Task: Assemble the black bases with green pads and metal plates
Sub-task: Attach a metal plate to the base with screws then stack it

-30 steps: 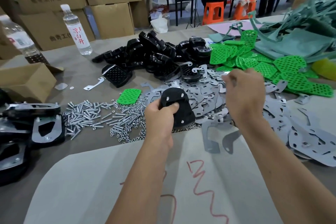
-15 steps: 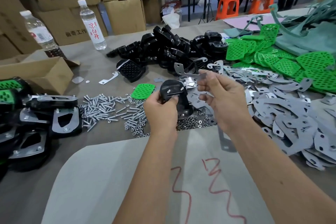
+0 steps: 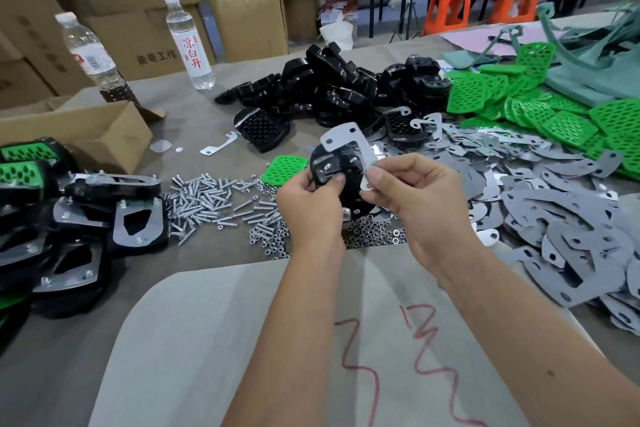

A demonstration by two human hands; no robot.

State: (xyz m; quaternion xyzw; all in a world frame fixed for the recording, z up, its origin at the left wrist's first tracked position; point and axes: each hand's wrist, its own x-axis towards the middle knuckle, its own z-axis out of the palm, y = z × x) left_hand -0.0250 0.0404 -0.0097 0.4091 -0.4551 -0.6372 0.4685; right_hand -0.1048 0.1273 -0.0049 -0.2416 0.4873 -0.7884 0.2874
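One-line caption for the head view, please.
Left hand holds black base; right hand pinches metal plate over it.

Person's body in view: 2 forearms and 2 hands only. Left hand (image 3: 313, 206) and right hand (image 3: 420, 204) are bare, no gloves. Both forearms bare from the wrists back to the lower frame edge; no sleeve or cuff visible. Fingernails short and plain. 1 small dark spot on the right forearm, well behind the wrist.
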